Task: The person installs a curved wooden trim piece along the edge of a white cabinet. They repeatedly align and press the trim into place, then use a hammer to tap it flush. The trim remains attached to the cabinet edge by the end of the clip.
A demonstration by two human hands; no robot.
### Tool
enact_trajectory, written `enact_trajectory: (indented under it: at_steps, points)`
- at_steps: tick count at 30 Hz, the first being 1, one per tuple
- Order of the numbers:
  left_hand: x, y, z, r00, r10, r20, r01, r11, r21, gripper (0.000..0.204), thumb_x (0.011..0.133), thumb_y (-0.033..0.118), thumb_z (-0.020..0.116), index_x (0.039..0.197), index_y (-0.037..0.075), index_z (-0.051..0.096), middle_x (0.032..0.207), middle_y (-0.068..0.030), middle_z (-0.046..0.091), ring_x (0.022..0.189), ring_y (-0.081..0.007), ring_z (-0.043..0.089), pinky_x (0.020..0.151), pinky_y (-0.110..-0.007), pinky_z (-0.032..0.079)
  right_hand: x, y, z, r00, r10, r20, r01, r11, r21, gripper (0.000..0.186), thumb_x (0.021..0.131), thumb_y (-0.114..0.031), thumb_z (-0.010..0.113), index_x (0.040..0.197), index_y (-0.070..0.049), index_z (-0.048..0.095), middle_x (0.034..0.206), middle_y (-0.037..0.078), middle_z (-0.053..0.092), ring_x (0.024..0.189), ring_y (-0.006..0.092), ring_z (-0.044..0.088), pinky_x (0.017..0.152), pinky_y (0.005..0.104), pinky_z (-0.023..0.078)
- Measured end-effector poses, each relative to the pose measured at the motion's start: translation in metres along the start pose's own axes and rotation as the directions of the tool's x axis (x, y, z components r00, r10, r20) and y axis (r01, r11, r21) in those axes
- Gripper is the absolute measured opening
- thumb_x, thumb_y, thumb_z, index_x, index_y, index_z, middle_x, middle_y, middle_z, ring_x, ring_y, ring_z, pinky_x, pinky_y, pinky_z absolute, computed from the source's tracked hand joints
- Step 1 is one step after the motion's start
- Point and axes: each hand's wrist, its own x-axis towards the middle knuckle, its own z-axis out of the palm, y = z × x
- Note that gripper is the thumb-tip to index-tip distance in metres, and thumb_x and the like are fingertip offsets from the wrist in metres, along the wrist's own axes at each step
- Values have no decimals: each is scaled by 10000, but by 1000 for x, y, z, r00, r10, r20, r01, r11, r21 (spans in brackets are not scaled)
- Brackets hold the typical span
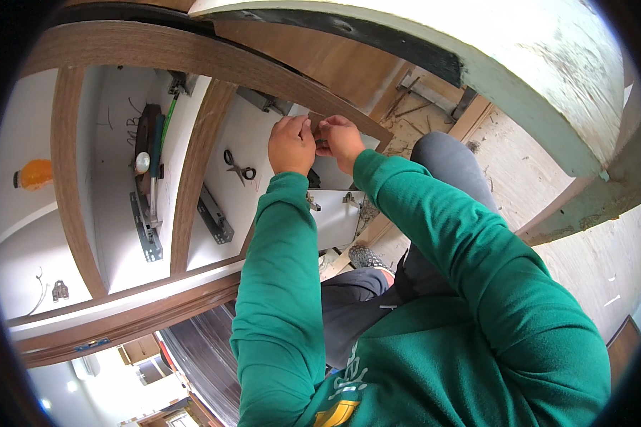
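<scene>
My left hand (292,147) and my right hand (340,142) are close together at the right-hand compartment of a wood-framed cabinet (201,139). Both have curled fingers, with the fingertips nearly meeting. Whatever they pinch is too small or hidden to name. To the left of them, black-handled scissors (240,170) lie spread on the white panel. Below the hands is a white door panel (337,222) carrying metal hinges (350,200). A grey metal drawer runner (214,215) sits beside the wooden divider.
The middle compartment holds a long teal-handled tool (154,167), a green stick (169,119) and another metal runner (145,229). Farther left are an orange rounded object (35,174) and a loose hinge (60,290). A worn pale curved panel (548,78) overhangs the right; debris (424,117) litters the floor.
</scene>
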Motion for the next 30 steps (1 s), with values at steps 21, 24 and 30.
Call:
enact_trajectory:
  at_steps: [21,24,30]
  points:
    - [5,2,8,999,-6,-34,6,1000,16,181,912,203,662,1022,102,765,952,-121,702,950,-366,653,840,-471,525,7,-2,-2,1000,4,-7,-4,1000,-30,133,1022,-176,565,1106,-81,605,1002,76,682,878,228,675,787,396,562]
    - [-1,4,4,1000,23,-5,-23,1000,0,175,919,187,649,1022,99,760,970,-120,707,988,-369,643,879,-481,512,2,0,-3,998,-34,-52,36,999,28,261,943,-125,586,1190,-43,606,927,105,686,720,217,651,623,362,516]
    - [-27,20,-15,990,-131,-45,116,962,-245,226,927,189,662,1109,63,706,1031,-153,697,996,-383,658,856,-467,534,-32,-4,-9,994,-36,108,37,999,-8,272,922,-89,571,1194,-77,584,1074,78,669,915,230,677,835,406,556]
